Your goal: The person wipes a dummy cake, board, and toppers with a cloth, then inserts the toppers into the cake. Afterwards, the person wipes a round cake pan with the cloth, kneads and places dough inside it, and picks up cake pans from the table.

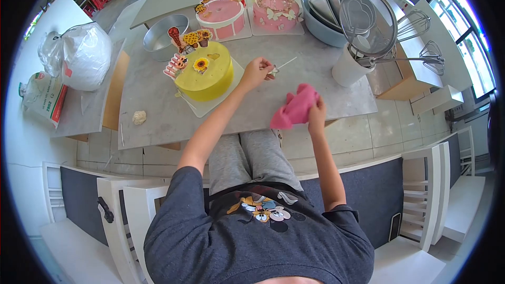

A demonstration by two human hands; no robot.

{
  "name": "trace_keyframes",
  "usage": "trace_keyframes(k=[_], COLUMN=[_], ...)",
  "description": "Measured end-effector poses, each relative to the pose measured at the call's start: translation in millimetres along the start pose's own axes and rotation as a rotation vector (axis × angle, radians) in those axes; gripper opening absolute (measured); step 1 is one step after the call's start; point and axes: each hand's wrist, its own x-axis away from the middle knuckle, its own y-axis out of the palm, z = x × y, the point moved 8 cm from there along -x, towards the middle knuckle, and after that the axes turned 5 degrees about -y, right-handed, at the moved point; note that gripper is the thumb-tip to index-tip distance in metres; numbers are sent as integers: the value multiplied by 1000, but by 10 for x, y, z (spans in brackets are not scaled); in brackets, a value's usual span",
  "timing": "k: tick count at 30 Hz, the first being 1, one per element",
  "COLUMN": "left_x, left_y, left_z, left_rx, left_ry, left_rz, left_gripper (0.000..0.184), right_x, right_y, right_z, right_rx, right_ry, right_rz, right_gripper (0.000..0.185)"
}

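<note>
My left hand is closed in a pinch just right of the yellow cake. At its fingertips is a small pale piece, from which a thin white stick points up and right; its exact kind is too small to tell. A bunched pink cloth is gripped in my right hand above the table's front edge. The yellow cake stands on a white board and carries sunflower and printed toppers.
Two pink cakes stand behind, near a round metal pan. At right are stacked metal bowls and a white container of whisks with a sieve. A pale lump lies front left.
</note>
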Motion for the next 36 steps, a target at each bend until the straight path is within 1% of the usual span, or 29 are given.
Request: trace_keyframes(k=[1, 2, 3, 4, 5, 6, 7, 9, 10, 11, 12, 13, 14, 15, 16, 17, 18, 19, 20, 22, 25, 27, 28, 29, 30, 32, 34, 35, 36], left_x=[86, 184, 329, 460, 572, 687, 776, 899, 960, 1023, 1091, 1162, 1229, 1308, 1386, 1449, 1549, 1650, 1695, 1839, 1881, 1919, 1933, 1960, 1965, 2006, 2032, 2042, 2084], left_y=[-9, -54, -48, -44, -84, -115, -156, -304, -391, -466, -582, -695, -778, -898, -997, -1026, -1054, -1074, -1064, -1121, -1157, -1153, -1132, -1151, -1137, -1174, -1282, -1294, -1371], left_z=[54, 116, 234, 348, 440, 563, 662, 708, 726, 753, 814, 872, 889, 925, 968, 991, 1098, 1191, 1203, 1257, 1189, 1282, 1337, 1388, 1433, 1415, 1201, 1212, 1254], left_rx=[213, 208, 235, 263, 261, 235, 209, 250, 291, 292, 252, 210, 210, 114, 17, 16, -13, -42, -43, -73, -77, -99, -121, -118, -181, -243, -179, -179, -66], left_ry=[-20, -18, -29, -39, -40, 12, 62, 53, 47, 47, 97, 146, 146, 166, 184, 183, 281, 378, 375, 448, 370, 332, 293, 292, 282, 274, 109, 111, 160], left_rz=[-52, -51, -107, -162, -157, -169, -178, -140, -111, -92, -20, 51, 70, 145, 218, 233, 299, 363, 373, 501, 456, 406, 358, 358, 320, 285, 289, 294, 371], left_gripper=[15, 15, 16, 18, 18, 20, 22, 22, 22, 22, 23, 24, 24, 26, 27, 27, 27, 26, 26, 23, 19, 17, 16, 16, 14, 13, 14, 14, 17], right_x=[-44, -64, -46, -34, 6, 63, 105, 269, 352, 423, 491, 544, 586, 620, 633, 656, 684, 701, 723, 788, 835, 846, 841, 798, 734, 332, 0, -96, -119], right_y=[18, 67, 167, 260, 440, 635, 773, 1233, 1412, 1587, 1744, 1880, 2003, 2106, 2189, 2272, 2345, 2393, 2424, 2475, 2469, 2458, 2447, 2396, 2337, 2114, 1828, 1719, 1682], right_z=[-71, -45, -67, -190, -289, -397, -489, -762, -848, -1007, -1156, -1222, -1344, -1428, -1419, -1439, -1462, -1462, -1479, -1475, -1493, -1425, -1501, -1579, -1613, -1663, -1969, -1988, -2049], right_rx=[-5, -292, -577, -580, -648, -713, -713, -718, -718, -566, -415, -417, -334, -253, -256, -205, -154, -157, -128, -103, -120, -448, -445, -495, -543, -572, -622, -623, -652], right_ry=[-3, 123, 252, 253, 301, 350, 357, 312, 323, 187, 48, 56, -48, -154, -150, -207, -265, -262, -287, -305, -297, 16, 16, 39, 62, -9, -75, -75, -61], right_rz=[-1, -17, -33, -36, -93, -153, -161, -428, -442, -499, -555, -573, -610, -644, -660, -688, -714, -725, -731, -741, -678, -626, -624, -574, -524, -399, -340, -346, -397], right_gripper=[18, 20, 23, 23, 28, 34, 34, 34, 34, 34, 36, 36, 35, 35, 35, 31, 27, 27, 25, 23, 22, 25, 25, 26, 27, 32, 30, 30, 29])
